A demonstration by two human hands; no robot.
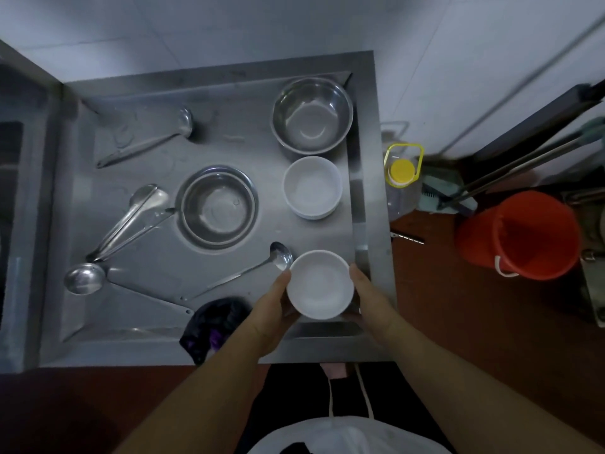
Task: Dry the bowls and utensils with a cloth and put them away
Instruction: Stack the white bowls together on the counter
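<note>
A small white bowl (320,285) is held between both hands over the front right of the steel tray table (157,326). My left hand (266,311) grips its left side and my right hand (371,298) grips its right side. Behind it sit stacked white bowls (312,187), a steel bowl (312,116) at the back right and another steel bowl (217,208) in the middle. A ladle (278,260) lies left of the held bowl. More ladles (85,278) and spoons (144,204) lie at the left. A dark purple cloth (209,326) lies on the front rim.
To the right of the table stand a clear jug with a yellow cap (401,178) and a red bucket (520,234) on the brown floor. Long-handled tools (523,162) lean at the far right. A white bag (343,437) is at the bottom.
</note>
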